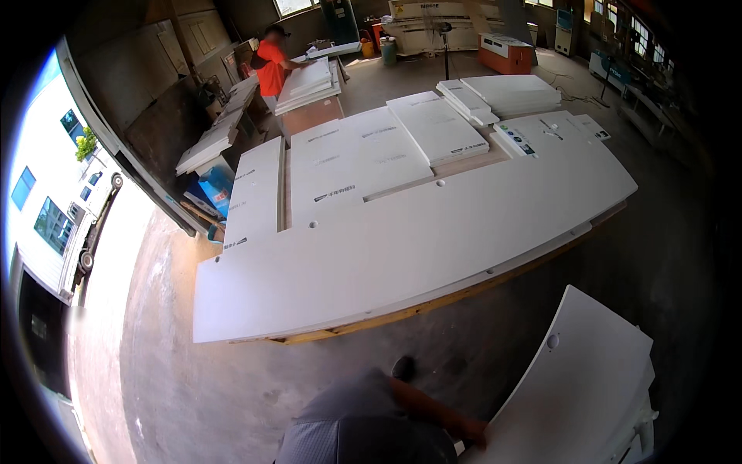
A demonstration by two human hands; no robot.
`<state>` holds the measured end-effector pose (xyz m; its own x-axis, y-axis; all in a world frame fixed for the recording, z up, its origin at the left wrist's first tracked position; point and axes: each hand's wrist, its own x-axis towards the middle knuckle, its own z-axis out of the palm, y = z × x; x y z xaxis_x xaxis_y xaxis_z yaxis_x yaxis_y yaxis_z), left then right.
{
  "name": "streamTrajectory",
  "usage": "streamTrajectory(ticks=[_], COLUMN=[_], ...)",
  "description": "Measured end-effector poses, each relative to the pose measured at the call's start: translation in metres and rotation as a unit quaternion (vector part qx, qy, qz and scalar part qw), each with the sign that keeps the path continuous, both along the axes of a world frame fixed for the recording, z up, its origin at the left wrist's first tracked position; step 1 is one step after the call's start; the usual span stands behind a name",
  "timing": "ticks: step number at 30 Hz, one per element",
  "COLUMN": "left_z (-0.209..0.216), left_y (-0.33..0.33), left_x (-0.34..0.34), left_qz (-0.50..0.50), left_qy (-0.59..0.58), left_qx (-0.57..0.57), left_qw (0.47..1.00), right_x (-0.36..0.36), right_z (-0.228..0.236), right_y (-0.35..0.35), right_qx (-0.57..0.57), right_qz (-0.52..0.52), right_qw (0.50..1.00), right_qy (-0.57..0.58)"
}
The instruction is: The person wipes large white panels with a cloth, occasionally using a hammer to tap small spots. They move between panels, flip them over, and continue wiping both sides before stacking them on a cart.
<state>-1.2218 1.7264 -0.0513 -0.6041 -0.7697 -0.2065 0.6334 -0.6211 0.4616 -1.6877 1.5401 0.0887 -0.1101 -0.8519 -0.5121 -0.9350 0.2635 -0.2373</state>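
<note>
At the lower right, a large white panel (576,379) with a small round hole stands tilted, its left edge curving down toward me. My left hand (473,433) grips this edge low down, the forearm crossing in front of my grey clothing. The fingers look closed on the edge, though part of them is hidden. My right hand is not in view. Ahead lies a very long white panel (417,240) with round holes near its edges, on top of a stack, apart from my hand.
Smaller white boards (355,155) lie beyond the long panel. Timber (371,321) shows beneath its near edge. A person in a red top (270,58) leans over another board stack (309,89). Blue bags (216,189) stand by the wide doorway at left; a truck (93,201) is outside.
</note>
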Motion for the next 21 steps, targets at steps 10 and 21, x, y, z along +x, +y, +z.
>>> streamTrajectory(ticks=[10, 21], left_z=[0.000, 0.108], left_y=[0.067, 0.186], left_x=[0.178, 0.259], left_qz=[0.282, 0.648], left_qy=[0.031, -0.005], left_qx=[0.046, 0.203], left_qw=[0.958, 0.734], right_x=[0.281, 0.791], right_z=[0.140, 0.138], right_y=[-0.115, -0.135], right_qx=[0.016, -0.147], right_qz=[0.419, 0.586], right_qw=[0.860, 0.795], right_qy=[0.290, 0.056])
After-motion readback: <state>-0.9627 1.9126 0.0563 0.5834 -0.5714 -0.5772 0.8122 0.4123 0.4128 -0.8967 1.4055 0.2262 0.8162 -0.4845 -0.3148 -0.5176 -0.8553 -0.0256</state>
